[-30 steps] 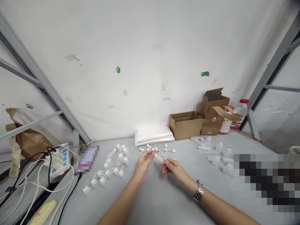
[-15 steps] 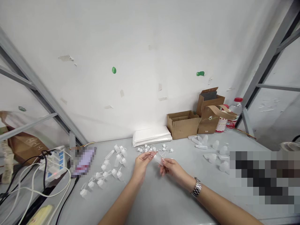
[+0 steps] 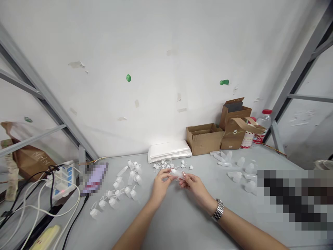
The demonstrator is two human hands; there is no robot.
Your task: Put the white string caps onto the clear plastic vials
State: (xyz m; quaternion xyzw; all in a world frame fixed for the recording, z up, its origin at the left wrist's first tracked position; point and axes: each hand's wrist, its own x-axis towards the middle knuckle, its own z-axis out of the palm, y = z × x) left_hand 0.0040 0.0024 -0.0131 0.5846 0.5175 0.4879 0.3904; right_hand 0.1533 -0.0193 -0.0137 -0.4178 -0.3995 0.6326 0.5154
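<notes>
Between my hands is a small translucent plastic squeeze bottle [image 3: 178, 173], tilted with its white tip to the left. My right hand [image 3: 194, 185], with a metal watch on the wrist, pinches the bottle's body from the right. My left hand [image 3: 161, 184] has its fingers closed at the tip end; its exact contact is partly hidden. Just beyond the hands lie several loose white caps [image 3: 163, 165] with thin loops. To the left are several capped bottles [image 3: 127, 191]. Several uncapped bottles [image 3: 236, 177] lie or stand on the right.
A stack of white sheets [image 3: 169, 151] and an open cardboard box [image 3: 206, 140] stand against the wall. Beside them are a brown paper bag [image 3: 232, 133] and a red-capped bottle [image 3: 264, 119]. A power strip [image 3: 63, 182] with cables occupies the left side of the grey table [image 3: 166, 222].
The small bottle has turned from slanting down to lying more nearly level, with its tip towards my left hand. My left fingers have shifted around the tip. The camera view has moved slightly.
</notes>
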